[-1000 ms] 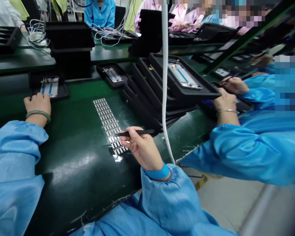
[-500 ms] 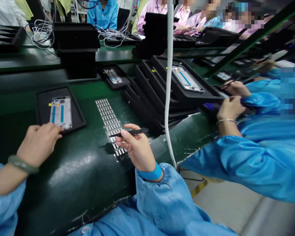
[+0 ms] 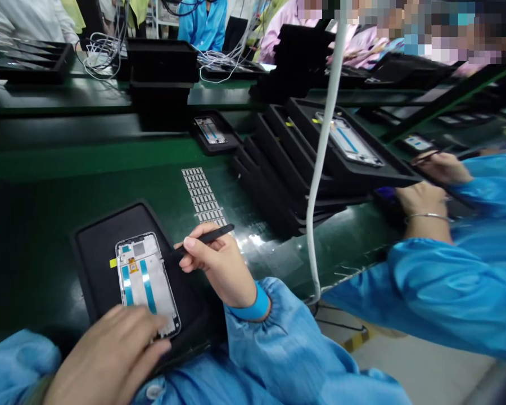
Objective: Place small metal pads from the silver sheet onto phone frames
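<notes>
A phone frame with blue strips and a yellow tab lies in a shallow black tray, close to my body. My left hand is closed at the near end of the tray, its fingertips over the frame's lower end; the exact grip is partly hidden. My right hand pinches black tweezers, their tips pointing left beside the frame's upper right edge. Beyond this hand, a sheet of small metallic pieces in rows lies on the green table, its near part hidden behind the hand.
Stacked black trays stand to the right, the top one with another phone frame. A smaller tray sits behind. A white cable hangs in front of the stack. At right, a co-worker's hands are busy.
The tray with the phone frame has come toward my body, along with my left hand. The tweezers in my right hand are now beside the frame instead of over the sheet. The view has shifted.
</notes>
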A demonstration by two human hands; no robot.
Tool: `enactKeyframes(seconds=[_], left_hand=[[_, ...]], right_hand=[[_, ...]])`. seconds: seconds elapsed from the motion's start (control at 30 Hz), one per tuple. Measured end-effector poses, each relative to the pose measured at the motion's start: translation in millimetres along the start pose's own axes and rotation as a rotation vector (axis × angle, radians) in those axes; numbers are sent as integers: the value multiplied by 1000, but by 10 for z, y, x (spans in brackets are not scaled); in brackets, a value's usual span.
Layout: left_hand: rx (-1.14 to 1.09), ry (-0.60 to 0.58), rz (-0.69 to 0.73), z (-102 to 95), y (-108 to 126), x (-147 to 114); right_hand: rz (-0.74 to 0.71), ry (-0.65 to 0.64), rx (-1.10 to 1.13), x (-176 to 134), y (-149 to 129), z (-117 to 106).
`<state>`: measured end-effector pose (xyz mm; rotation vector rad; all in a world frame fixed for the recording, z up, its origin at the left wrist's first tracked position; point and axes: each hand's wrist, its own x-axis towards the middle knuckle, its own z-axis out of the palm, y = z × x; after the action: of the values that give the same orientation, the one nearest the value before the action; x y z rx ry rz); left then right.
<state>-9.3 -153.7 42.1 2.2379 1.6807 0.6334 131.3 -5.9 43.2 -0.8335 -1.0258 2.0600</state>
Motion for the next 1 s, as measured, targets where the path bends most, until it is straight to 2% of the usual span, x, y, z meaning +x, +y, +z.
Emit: enactKeyframes(seconds=[0.13, 0.17, 0.23, 0.4, 0.6, 0.73, 0.8, 1.0], left_hand=[[-405, 113, -547, -82, -120, 72], [-477, 127, -626, -89, -148, 77], [-569, 135, -696, -92, -191, 76], [-605, 100, -611, -89, -244, 72], [-322, 9, -457, -161, -385, 58], [44, 131, -339, -175, -666, 49], [170, 138, -271, -141, -787, 40], [206, 132, -225, -34, -844, 12]], right_hand=[[48, -64, 24, -45, 75, 116], [56, -74, 29, -49, 91, 136], [68, -93, 28, -53, 113, 166], [57, -147, -92, -73, 98, 213], [41, -236, -222, -35, 14, 233], [-21, -207, -286, 175, -61, 243], [-37, -184, -288, 324, -52, 266], [40, -242, -290, 714, 184, 324]])
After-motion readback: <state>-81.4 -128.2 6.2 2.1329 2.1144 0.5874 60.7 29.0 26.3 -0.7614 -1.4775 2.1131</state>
